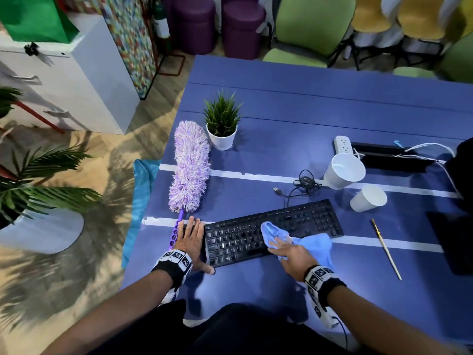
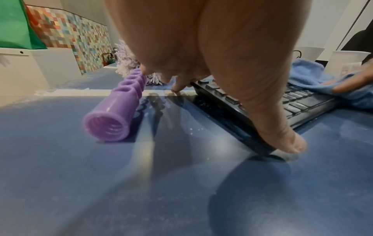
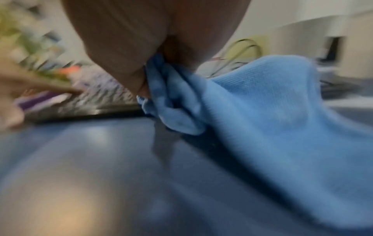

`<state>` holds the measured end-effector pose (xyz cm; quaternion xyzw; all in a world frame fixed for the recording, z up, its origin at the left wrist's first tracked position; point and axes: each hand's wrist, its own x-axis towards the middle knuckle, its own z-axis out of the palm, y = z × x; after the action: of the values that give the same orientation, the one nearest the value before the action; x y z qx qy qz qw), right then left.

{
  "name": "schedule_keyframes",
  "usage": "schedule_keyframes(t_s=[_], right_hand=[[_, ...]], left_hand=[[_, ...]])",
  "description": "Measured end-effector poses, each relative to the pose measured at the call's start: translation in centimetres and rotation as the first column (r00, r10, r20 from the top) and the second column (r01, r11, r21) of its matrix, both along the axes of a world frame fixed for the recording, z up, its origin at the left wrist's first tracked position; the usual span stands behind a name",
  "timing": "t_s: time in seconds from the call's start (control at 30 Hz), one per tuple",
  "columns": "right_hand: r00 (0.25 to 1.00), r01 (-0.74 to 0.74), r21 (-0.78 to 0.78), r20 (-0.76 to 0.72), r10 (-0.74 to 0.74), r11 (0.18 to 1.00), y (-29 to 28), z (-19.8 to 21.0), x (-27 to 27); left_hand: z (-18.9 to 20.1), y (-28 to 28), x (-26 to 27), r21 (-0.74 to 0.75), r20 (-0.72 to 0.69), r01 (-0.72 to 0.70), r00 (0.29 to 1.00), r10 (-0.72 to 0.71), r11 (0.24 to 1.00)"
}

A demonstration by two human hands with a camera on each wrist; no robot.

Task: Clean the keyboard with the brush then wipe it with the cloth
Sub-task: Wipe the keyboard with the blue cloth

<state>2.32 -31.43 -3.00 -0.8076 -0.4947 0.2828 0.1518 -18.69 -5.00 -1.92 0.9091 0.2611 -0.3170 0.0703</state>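
A black keyboard [image 1: 238, 242] lies slanted on the blue table [image 1: 307, 111]. My left hand [image 1: 192, 239] lies flat at its left end, fingers straight on the table and thumb [image 2: 290, 143] at the near corner of the keyboard [image 2: 302, 102]. My right hand [image 1: 280, 247] grips a bunched light-blue cloth [image 1: 314, 245] on the middle keys. In the blurred right wrist view the cloth [image 3: 262, 111] hangs from the pinch. A fluffy purple duster [image 1: 190, 165] lies left of the keyboard, its handle [image 2: 119, 111] beside my left hand. A thin wooden brush [image 1: 386, 248] lies to the right.
Behind the keyboard lie its coiled cable [image 1: 304, 184], two white paper cups [image 1: 344, 170] [image 1: 368, 198], a white power strip [image 1: 344, 144] and a small potted plant [image 1: 222, 124]. A dark device [image 1: 450, 242] sits at the right edge. The table's left edge is near the duster.
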Motion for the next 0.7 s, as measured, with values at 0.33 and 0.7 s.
schedule_keyframes(t_s=[0.33,0.7], right_hand=[[0.832,0.549,0.024,0.075,-0.549,0.835,-1.5,2.3,3.8],[0.828,0.554,-0.238,0.255,-0.499,0.798,3.5,2.1,5.7]], left_hand=[[0.5,-0.5,0.5,0.033,-0.033,-0.014,0.999,0.015,0.999],[0.6,-0.7,0.3,0.033,-0.03,-0.035,0.999,0.036,0.999]])
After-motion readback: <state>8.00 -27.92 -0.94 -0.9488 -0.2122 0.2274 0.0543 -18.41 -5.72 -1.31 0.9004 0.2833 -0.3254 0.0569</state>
